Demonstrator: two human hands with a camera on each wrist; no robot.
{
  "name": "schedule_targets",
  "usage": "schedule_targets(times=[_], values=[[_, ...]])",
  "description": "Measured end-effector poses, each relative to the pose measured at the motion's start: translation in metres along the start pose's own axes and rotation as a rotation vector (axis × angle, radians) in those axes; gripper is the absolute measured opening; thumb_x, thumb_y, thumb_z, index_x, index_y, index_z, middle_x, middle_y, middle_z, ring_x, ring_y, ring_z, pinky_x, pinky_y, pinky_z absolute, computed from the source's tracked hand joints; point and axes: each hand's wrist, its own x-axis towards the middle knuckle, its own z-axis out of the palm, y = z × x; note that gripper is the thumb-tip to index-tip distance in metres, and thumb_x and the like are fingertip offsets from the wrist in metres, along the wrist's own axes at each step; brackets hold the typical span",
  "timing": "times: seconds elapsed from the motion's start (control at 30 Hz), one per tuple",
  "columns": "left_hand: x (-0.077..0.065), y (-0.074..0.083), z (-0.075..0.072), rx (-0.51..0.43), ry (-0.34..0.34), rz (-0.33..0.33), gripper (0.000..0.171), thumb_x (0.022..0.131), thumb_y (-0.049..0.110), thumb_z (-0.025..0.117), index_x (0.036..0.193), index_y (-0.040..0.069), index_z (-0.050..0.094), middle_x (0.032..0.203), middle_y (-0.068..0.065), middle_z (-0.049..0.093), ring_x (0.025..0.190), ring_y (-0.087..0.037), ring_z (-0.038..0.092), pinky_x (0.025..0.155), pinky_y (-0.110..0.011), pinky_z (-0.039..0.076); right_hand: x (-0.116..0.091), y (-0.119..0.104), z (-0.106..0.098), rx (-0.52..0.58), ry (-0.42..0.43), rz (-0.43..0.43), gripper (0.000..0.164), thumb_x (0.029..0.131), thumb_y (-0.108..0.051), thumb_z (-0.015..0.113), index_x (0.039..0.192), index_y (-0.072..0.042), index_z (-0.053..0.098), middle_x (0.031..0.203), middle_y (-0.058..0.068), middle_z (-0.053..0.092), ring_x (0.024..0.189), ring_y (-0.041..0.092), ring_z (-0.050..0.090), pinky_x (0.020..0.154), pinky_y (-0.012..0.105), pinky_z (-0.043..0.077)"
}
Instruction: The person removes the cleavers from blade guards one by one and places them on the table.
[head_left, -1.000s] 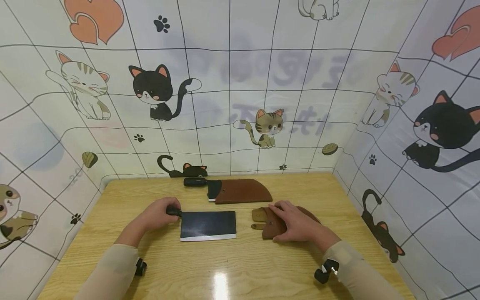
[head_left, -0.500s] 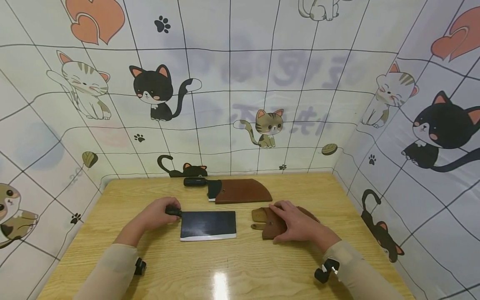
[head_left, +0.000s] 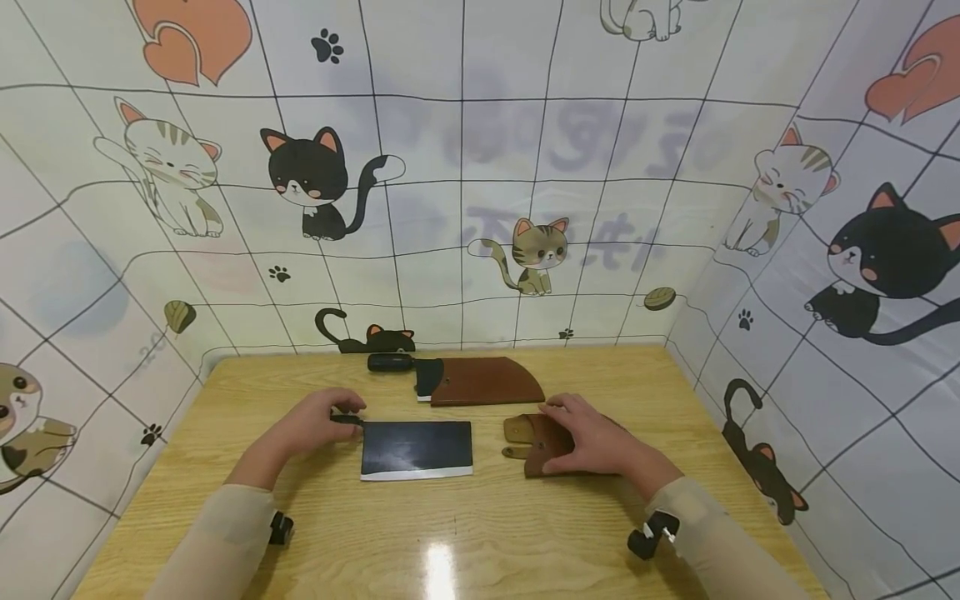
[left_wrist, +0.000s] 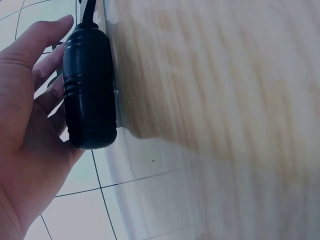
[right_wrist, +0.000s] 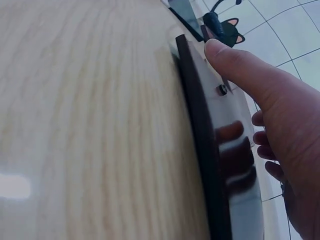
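Observation:
On the table lies a cleaver (head_left: 417, 450) with a broad dark blade, its bright edge toward me. My left hand (head_left: 311, 427) is around its black handle (left_wrist: 90, 85) without closing on it; in the left wrist view a gap shows between thumb and handle. To the right lies a flat brown leather knife sheath (head_left: 538, 460) with a tan strap and snap. My right hand (head_left: 600, 440) hovers over the sheath with fingers loosely spread. In the right wrist view the fingers (right_wrist: 265, 147) are reflected in the sheath's glossy surface, apart from it. The palm covers the sheath's right part in the head view.
Behind the cleaver, near the table's back edge, lies a second knife with a black handle (head_left: 390, 362), its blade in a brown sheath (head_left: 487, 383). Cat-printed white cloth (head_left: 461, 208) walls in the wooden table (head_left: 442, 525) at the back and sides.
Both hands have risen slightly, the left off the cleaver's handle and the right off the sheath. The cleaver and both sheaths stay where they were.

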Motion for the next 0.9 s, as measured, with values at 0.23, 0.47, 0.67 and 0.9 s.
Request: schedule_targets(times=[0.23,0.47,0.67,0.9], values=[[0.009,0.005,-0.001,0.010,0.038,0.025,0.037,0.100,0.027,0.086,0.132,0.011,0.077,0.130,-0.005,0.075,0.120,-0.032,0.066,0.105,-0.061,0.052,0.013,0.000,-0.007,0.037,0.031,-0.014,0.105,0.087,-0.069,0.087,0.164,-0.006,0.053,0.163,0.019,0.046,0.150,0.039,0.045,0.117,0.060,0.045],[0.026,0.021,0.003,-0.025,0.121,0.013,0.036,0.104,0.030,0.081,0.134,0.010,0.076,0.134,-0.009,0.072,0.124,-0.035,0.065,0.102,-0.062,0.052,0.037,-0.002,-0.011,0.003,0.052,-0.014,0.096,0.093,-0.066,0.083,0.162,-0.007,0.055,0.163,0.018,0.047,0.148,0.038,0.047,0.117,0.060,0.044],[0.050,0.032,0.004,0.051,0.163,0.051,0.035,0.104,0.027,0.081,0.132,0.007,0.076,0.129,-0.012,0.073,0.122,-0.038,0.066,0.102,-0.062,0.053,0.062,-0.010,-0.016,-0.040,0.088,-0.056,0.090,0.094,-0.061,0.084,0.159,-0.005,0.058,0.158,0.019,0.052,0.144,0.039,0.051,0.117,0.060,0.044],[0.076,0.037,0.005,0.106,0.180,0.108,0.032,0.102,0.023,0.084,0.129,0.006,0.077,0.130,-0.010,0.071,0.127,-0.039,0.062,0.107,-0.061,0.051,0.090,-0.019,-0.017,-0.043,0.070,-0.032,0.089,0.094,-0.058,0.086,0.160,-0.006,0.057,0.159,0.017,0.051,0.147,0.037,0.047,0.120,0.057,0.042]])
